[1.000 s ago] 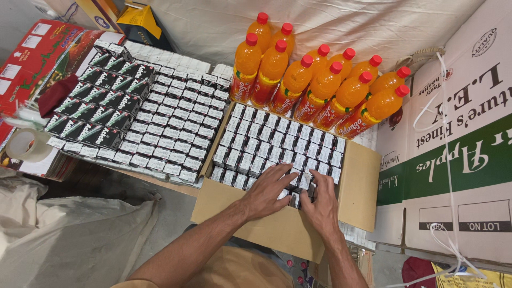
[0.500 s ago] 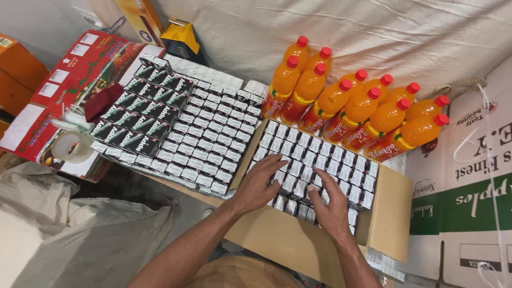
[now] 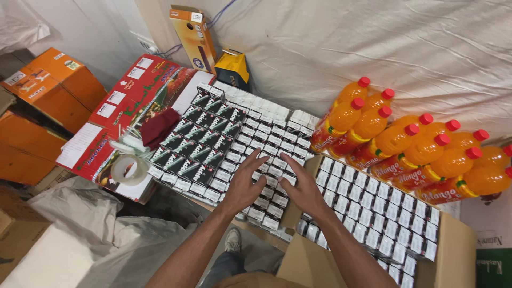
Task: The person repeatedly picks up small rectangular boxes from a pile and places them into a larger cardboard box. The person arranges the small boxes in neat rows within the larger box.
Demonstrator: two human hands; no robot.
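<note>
Both hands shifted left out of the cardboard carton (image 3: pixel 368 266) | left hand (image 3: pixel 244 184), right hand (image 3: pixel 303 186) open, fingers spread flat, gripping nothing | under them: small white boxes (image 3: pixel 266 200) packed tight in rows | orange bottles (image 3: pixel 421 146) right.

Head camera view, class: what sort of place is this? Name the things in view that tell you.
Probably a shop's stockroom or wholesale store. Rows of small white packets lie under both hands, more fill an open carton, orange drink bottles stand in a group, and cardboard boxes are stacked around.
</note>
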